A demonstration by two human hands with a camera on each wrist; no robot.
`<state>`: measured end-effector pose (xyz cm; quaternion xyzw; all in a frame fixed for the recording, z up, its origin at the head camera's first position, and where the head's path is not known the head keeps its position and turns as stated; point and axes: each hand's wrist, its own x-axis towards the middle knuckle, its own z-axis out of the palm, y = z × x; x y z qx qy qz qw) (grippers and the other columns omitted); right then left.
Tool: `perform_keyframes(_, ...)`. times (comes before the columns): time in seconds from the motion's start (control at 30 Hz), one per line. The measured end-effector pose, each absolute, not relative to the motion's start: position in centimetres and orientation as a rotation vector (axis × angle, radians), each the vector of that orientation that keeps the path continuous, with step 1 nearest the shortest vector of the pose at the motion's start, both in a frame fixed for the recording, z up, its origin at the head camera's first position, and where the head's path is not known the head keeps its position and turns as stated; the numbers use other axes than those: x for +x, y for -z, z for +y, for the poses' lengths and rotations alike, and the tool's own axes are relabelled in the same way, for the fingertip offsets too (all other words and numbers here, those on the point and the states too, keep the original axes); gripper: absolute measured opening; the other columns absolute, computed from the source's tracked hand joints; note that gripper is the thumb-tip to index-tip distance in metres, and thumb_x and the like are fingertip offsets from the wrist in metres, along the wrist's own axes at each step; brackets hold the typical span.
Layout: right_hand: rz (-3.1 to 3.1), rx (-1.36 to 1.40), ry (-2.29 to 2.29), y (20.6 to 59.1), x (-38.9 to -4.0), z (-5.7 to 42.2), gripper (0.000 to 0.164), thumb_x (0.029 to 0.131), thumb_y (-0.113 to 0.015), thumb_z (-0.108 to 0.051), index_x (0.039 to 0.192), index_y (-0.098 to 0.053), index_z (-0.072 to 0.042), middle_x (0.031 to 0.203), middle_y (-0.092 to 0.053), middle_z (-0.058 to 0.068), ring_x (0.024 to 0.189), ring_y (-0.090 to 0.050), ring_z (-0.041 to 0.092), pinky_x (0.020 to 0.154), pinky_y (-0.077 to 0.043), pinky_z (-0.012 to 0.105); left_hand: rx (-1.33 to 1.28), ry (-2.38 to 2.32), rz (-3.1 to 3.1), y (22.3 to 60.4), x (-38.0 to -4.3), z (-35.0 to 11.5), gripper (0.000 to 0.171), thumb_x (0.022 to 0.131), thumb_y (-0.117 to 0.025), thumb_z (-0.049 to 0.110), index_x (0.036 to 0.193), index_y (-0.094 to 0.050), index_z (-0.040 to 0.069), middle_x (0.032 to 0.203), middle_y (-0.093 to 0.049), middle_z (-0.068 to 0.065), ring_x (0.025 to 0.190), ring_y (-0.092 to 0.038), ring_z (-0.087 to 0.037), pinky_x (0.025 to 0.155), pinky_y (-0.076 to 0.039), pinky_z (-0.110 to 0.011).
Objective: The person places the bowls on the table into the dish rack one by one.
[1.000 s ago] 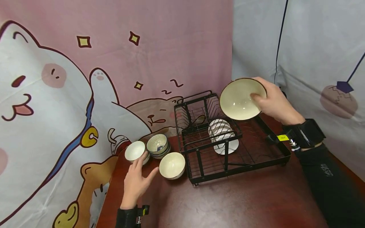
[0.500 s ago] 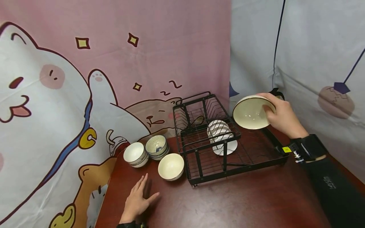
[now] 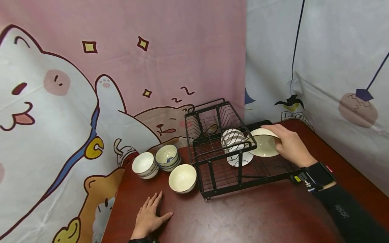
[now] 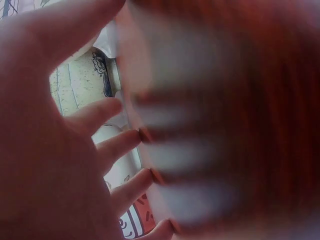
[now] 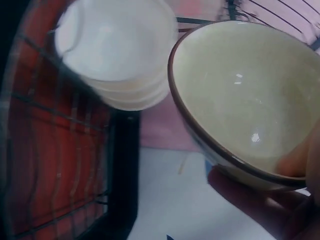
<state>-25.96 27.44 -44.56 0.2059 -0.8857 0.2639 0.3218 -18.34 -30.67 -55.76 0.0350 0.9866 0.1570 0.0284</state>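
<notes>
And clasping the brown-rimmed bowl (image 3: 265, 147) in the right grip (image 3: 287, 143), with the thumb inside and fingers curled round the outside! Holding it steeply tilted above the right side of the black rack (image 3: 222, 190), just beside the nested white dishes (image 3: 235, 138), with the cream hollow facing the near side. Hard to tell whether touching the wires. Over to the other side, resting the left grip (image 3: 149, 216) on the table (image 3: 243, 216), released, with fingers spread and tips down on the red-brown surface. Look just past those tips for a cream bowl (image 3: 182, 179), set mouth up beside the rack, then find the patterned bowls (image 3: 168, 158) stacked behind it and the white bowls (image 3: 144, 164) stacked to their left, before a cartoon-print curtain (image 3: 170, 44)
</notes>
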Motion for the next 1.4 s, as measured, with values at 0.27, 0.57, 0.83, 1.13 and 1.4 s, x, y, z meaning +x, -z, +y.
perform_keyframes(0.27, -2.307, 0.777, -0.481, 47.0, -26.1, 25.4, 0.069, 0.07, -0.071, 0.027, 0.132, -0.071, -0.003, 0.122, -0.066, 0.014, 0.071, -0.066, 0.024, 0.058, -0.06, 0.043, 0.081, -0.533, 3.038, 56.1, -18.3, -30.6, 0.101, 0.082, -0.084, 0.072, 0.158, -0.059, 0.01, 0.164, -0.049, -0.026, 0.153, -0.038, -0.057, 0.114, -0.027, -0.086)
perform_keyframes(0.57, -2.25, 0.94, -0.232, 49.1, -27.0, 23.0, 0.059, 0.068, -0.082, 0.025, 0.119, -0.075, -0.005, 0.113, -0.073, 0.02, 0.069, -0.066, 0.024, 0.052, -0.054, 0.036, 0.082, -0.533, 3.061, 57.2, -18.6, -31.3, 0.102, 0.082, -0.082, 0.076, 0.16, -0.058, 0.014, 0.165, -0.049, -0.024, 0.154, -0.037, -0.056, 0.114, -0.028, -0.086)
perform_keyframes(0.83, -2.176, 1.004, -0.195, 50.4, -27.9, 21.7, 0.042, 0.076, -0.072, 0.026, 0.099, -0.063, -0.008, 0.115, -0.072, 0.017, 0.069, -0.067, 0.03, 0.046, -0.051, 0.037, 0.051, -0.468, 2.994, 55.5, -18.4, -30.2, 0.096, 0.086, -0.087, 0.063, 0.162, -0.056, 0.012, 0.168, -0.044, -0.025, 0.155, -0.034, -0.057, 0.116, -0.027, -0.084)
perform_keyframes(1.13, -2.159, 1.009, -0.12, 51.6, -28.6, 21.5, 0.057, 0.067, -0.078, 0.026, 0.108, -0.064, -0.011, 0.117, -0.066, 0.017, 0.058, -0.059, 0.023, 0.045, -0.049, 0.038, 0.041, -0.467, 2.981, 55.5, -18.3, -30.2, 0.096, 0.087, -0.086, 0.063, 0.162, -0.055, 0.012, 0.169, -0.044, -0.025, 0.156, -0.033, -0.057, 0.117, -0.026, -0.084)
perform_keyframes(1.4, -2.214, 0.986, -0.148, 51.8, -28.7, 21.3, 0.047, 0.075, -0.084, 0.021, 0.106, -0.068, -0.01, 0.113, -0.067, 0.018, 0.053, -0.052, 0.015, 0.045, -0.046, 0.035, 0.044, -0.474, 2.983, 55.3, -18.3, -30.2, 0.096, 0.087, -0.086, 0.063, 0.162, -0.055, 0.012, 0.169, -0.043, -0.025, 0.156, -0.033, -0.056, 0.118, -0.025, -0.084)
